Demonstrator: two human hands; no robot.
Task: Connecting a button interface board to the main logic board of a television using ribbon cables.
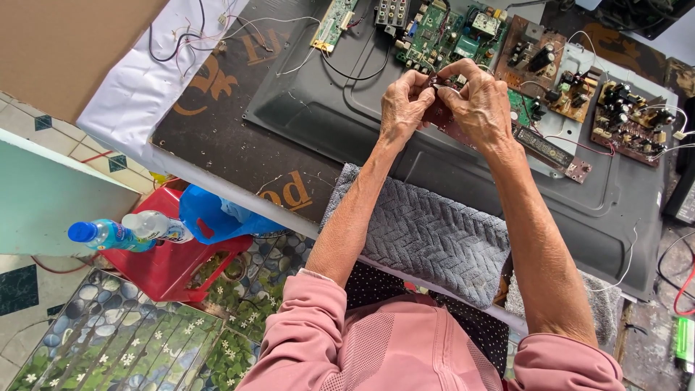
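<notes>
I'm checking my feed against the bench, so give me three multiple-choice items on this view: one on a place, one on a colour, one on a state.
1. Where does the grey towel lie?
A. On the near edge of the bench, under the forearms
B. On the red stool
C. Over the circuit boards

2. What colour is the stool that carries the bottles?
A. Green
B. Red
C. White

3. How is the small dark board held?
A. It lies untouched on the panel
B. One hand holds it alone
C. Both hands pinch it above the panel

Answers: 1 A, the towel drapes over the bench edge below the arms. 2 B, the stool beside the bench is red. 3 C, the left hand and right hand meet on the board over the dark panel.
</notes>
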